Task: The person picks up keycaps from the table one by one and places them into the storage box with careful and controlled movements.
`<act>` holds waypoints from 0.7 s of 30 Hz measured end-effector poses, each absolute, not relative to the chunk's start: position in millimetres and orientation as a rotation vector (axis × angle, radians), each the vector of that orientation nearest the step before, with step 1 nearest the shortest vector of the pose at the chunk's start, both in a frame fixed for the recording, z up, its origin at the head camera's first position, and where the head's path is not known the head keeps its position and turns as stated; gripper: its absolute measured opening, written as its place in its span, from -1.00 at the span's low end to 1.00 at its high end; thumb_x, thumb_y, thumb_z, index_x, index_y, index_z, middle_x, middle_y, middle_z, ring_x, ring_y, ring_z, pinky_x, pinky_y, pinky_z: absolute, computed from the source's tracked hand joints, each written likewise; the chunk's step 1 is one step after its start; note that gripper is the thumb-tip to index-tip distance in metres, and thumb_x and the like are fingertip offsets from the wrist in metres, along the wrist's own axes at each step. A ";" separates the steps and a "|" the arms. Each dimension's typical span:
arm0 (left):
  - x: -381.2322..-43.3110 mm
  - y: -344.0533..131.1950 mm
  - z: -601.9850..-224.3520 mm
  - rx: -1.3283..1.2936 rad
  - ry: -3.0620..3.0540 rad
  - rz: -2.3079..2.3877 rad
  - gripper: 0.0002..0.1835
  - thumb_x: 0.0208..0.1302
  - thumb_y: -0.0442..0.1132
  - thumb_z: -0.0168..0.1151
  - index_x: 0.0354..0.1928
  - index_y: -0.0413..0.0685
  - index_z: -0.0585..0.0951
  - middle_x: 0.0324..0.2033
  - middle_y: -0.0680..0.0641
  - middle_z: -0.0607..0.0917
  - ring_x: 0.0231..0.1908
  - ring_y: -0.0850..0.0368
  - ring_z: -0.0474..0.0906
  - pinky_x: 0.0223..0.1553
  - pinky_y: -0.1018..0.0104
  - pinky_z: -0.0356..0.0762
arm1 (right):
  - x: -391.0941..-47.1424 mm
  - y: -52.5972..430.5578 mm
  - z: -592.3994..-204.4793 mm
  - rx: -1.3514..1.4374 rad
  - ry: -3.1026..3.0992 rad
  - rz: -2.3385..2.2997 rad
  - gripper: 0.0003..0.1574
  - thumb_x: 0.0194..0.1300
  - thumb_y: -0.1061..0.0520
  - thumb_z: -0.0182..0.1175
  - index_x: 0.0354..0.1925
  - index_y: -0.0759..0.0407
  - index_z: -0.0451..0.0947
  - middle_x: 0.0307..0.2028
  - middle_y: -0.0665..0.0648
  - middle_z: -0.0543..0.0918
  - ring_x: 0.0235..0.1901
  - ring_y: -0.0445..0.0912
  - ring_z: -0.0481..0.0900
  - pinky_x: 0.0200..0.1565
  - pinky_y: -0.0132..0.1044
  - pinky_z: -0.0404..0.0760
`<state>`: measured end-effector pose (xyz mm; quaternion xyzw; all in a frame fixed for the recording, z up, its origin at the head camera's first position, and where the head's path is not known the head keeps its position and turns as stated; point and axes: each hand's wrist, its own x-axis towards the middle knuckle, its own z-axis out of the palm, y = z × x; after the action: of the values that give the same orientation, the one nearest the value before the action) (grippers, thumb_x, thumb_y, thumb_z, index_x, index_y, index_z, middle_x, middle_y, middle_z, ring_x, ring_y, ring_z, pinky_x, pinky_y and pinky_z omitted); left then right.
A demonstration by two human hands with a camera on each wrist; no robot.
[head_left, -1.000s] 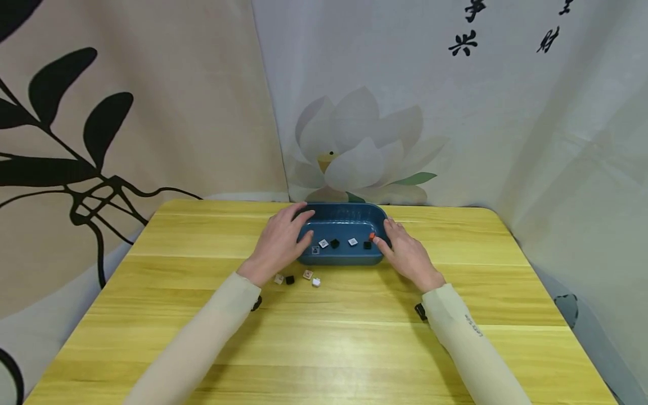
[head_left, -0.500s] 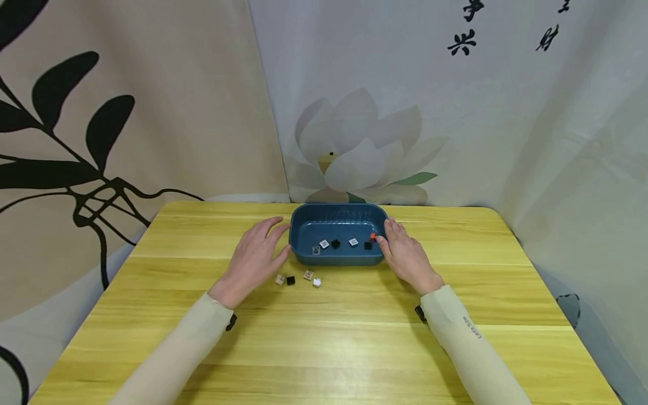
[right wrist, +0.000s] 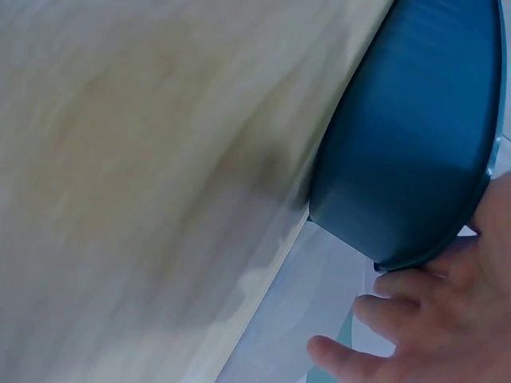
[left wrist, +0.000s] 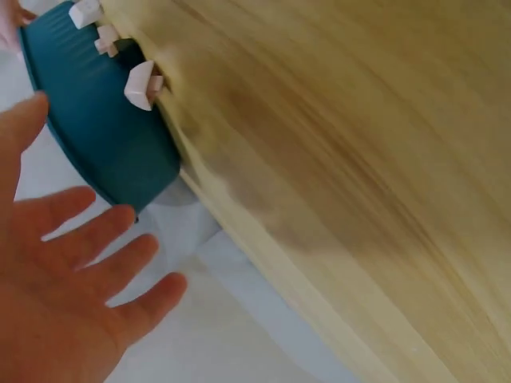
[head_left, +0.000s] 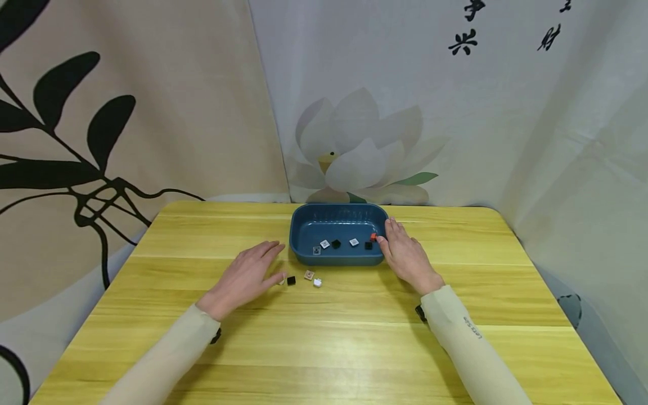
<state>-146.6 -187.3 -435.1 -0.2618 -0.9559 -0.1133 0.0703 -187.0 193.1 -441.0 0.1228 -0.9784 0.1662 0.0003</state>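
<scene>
A dark blue rectangular dish point(head_left: 340, 261) sits near the table's far edge. Inside it lie several small keycaps, white, black and one red keycap point(head_left: 373, 237). My right hand point(head_left: 409, 260) holds the dish's right end, thumb over the rim and fingers along the outside. My left hand point(head_left: 244, 277) is spread with nothing in it, left of the dish. Its thumb tip overlaps a cream keycap point(head_left: 282, 282), mostly hidden in the head view. Beside that, in front of the dish, lie a black keycap point(head_left: 291, 280), a pinkish keycap point(head_left: 309, 275) and a white keycap point(head_left: 317, 283).
The light wooden table point(head_left: 324, 349) runs toward the person on both sides of the dish. A printed curtain point(head_left: 202, 101) hangs right behind the table's far edge.
My left hand has come out from over the dish's left end, moving left and toward the person, down beside the loose keycaps. My right hand stays at the dish's right end.
</scene>
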 end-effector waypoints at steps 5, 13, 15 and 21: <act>-146.9 -189.6 -438.8 -0.850 -2.972 -0.325 -0.20 0.37 0.16 0.36 0.46 -0.21 0.44 0.41 -0.27 0.46 0.40 -0.30 0.37 0.32 -0.28 0.38 | -187.2 193.7 -441.6 0.386 -3.068 0.534 -0.15 0.72 -0.17 -0.28 0.61 0.39 -0.08 0.62 0.34 -0.06 0.58 0.25 -0.02 0.40 0.35 0.20; -148.8 -185.2 -438.1 -0.943 -3.007 -0.273 -0.35 0.33 0.08 0.42 0.33 -0.15 0.60 0.30 -0.22 0.58 0.31 -0.22 0.49 0.31 -0.22 0.42 | -187.4 193.9 -443.1 0.386 -3.062 0.551 -0.16 0.71 -0.16 -0.26 0.61 0.39 -0.07 0.62 0.34 -0.04 0.58 0.24 -0.02 0.41 0.34 0.19; -149.4 -183.9 -438.1 -0.954 -3.008 -0.258 -0.41 0.33 0.05 0.44 0.28 -0.13 0.64 0.24 -0.20 0.63 0.24 -0.16 0.54 0.28 -0.18 0.46 | -187.4 194.0 -442.9 0.385 -3.065 0.545 -0.16 0.71 -0.17 -0.26 0.61 0.38 -0.07 0.62 0.34 -0.04 0.58 0.23 -0.02 0.41 0.34 0.20; -149.3 -181.2 -439.4 -0.989 -2.982 -0.212 -0.62 0.29 -0.04 0.49 0.07 -0.06 0.76 -0.06 -0.07 0.71 -0.09 0.03 0.63 0.04 -0.03 0.62 | -187.4 194.3 -441.9 0.383 -3.072 0.530 -0.15 0.71 -0.19 -0.28 0.61 0.38 -0.06 0.62 0.33 -0.04 0.59 0.22 -0.03 0.42 0.33 0.19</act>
<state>-149.3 -181.2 -439.4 -0.3141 -0.9470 -0.0674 -0.0035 -187.4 194.3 -441.9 0.1220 -0.9781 0.1687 0.0004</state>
